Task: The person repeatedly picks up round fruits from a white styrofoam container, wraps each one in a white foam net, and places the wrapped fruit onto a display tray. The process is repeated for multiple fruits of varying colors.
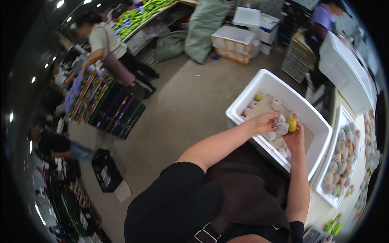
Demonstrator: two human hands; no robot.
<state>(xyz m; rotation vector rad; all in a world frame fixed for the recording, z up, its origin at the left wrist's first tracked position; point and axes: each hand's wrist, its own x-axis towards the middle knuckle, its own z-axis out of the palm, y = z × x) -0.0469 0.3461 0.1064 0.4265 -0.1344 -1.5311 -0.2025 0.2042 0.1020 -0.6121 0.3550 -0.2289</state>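
Observation:
Over an open white foam box (275, 79), my left hand (265, 124) grips a white foam net sleeve (281, 125). My right hand (295, 139) holds a round yellow fruit (292, 124), bare on its visible side and right beside the sleeve. Whether the sleeve still covers part of the fruit I cannot tell. Inside the box, a brown sheet (266, 104) lies under and between fruits in foam nets, one netted fruit (276, 104) resting on it near the far wall. More netted fruit (270, 135) sits below my left hand, partly hidden.
On the table at right, a white foam tray (323, 186) holds many netted fruits. Behind it stands a large white foam box (343, 68). A person (106, 42) leans over stacked crates (118, 112) at left. A black crate (104, 171) sits on the floor.

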